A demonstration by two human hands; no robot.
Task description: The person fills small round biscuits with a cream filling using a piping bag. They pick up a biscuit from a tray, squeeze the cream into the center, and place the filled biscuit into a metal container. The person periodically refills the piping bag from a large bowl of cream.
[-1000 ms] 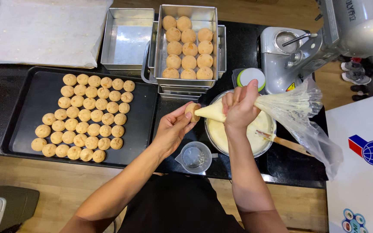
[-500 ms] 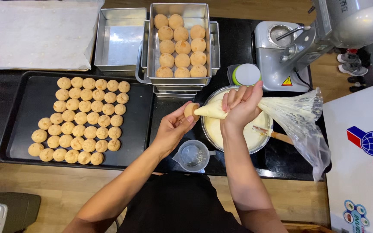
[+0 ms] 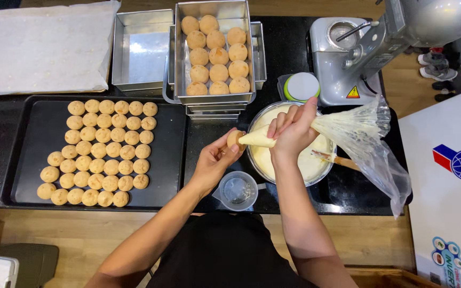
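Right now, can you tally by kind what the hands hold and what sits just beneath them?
Puff, in left hand: 1
Piping bag, in right hand: 1
Bowl of cream: 1
Wooden spatula: 1
Clear measuring cup: 1
Total: 5

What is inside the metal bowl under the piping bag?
The metal bowl holds pale cream and a wooden-handled utensil. The right hand and piping bag cover its middle.

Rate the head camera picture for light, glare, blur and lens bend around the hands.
Head view: even overhead light, soft shadows only; the left hand with its puff and the right hand on the piping bag are sharp, no motion blur; glare on the empty steel pan and the mixer; the black counter edges bow slightly toward the frame's borders.
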